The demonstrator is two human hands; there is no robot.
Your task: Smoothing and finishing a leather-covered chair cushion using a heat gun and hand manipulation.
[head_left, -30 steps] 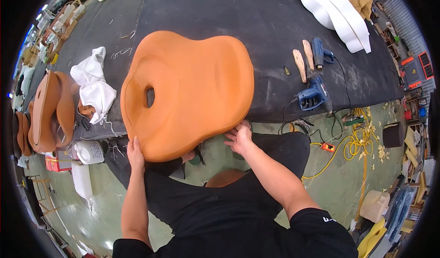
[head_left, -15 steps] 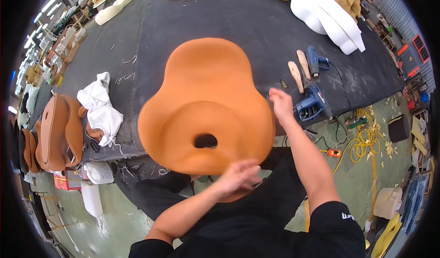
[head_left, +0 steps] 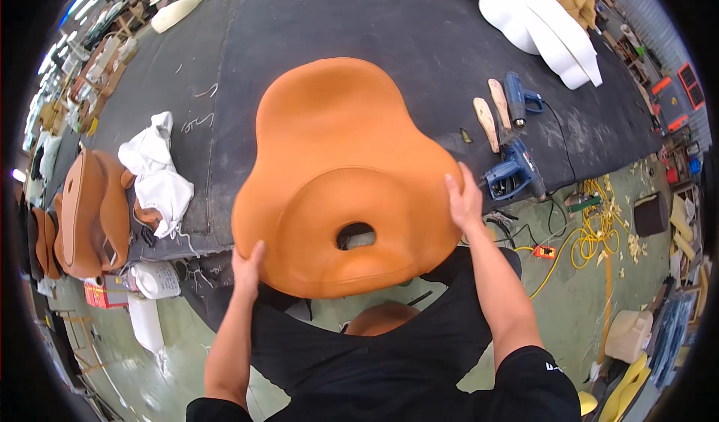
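A large orange-tan upholstered chair seat shell (head_left: 344, 141), with a round hollow and an oval hole near its front, lies before me. Its front end juts past the edge of the dark table (head_left: 299, 29). My left hand (head_left: 247, 265) grips its lower left rim, thumb on top and fingers hidden beneath. At the right rim, my right hand (head_left: 464, 197) holds it in the same way, thumb up on the face. Two blue heat guns (head_left: 515, 171) and two wooden paddle-like tools (head_left: 487, 125) lie right of the shell.
White cloth (head_left: 161, 175) lies on the table's left, beside more tan shells (head_left: 93, 212). White curved pieces (head_left: 535, 32) sit at the far right. Yellow cable (head_left: 595, 231) coils on the floor at right; white jugs (head_left: 156, 280) stand at lower left.
My left hand has moved from the shell's front edge to its left rim. My right hand has come onto the right rim. The shell has turned slightly.
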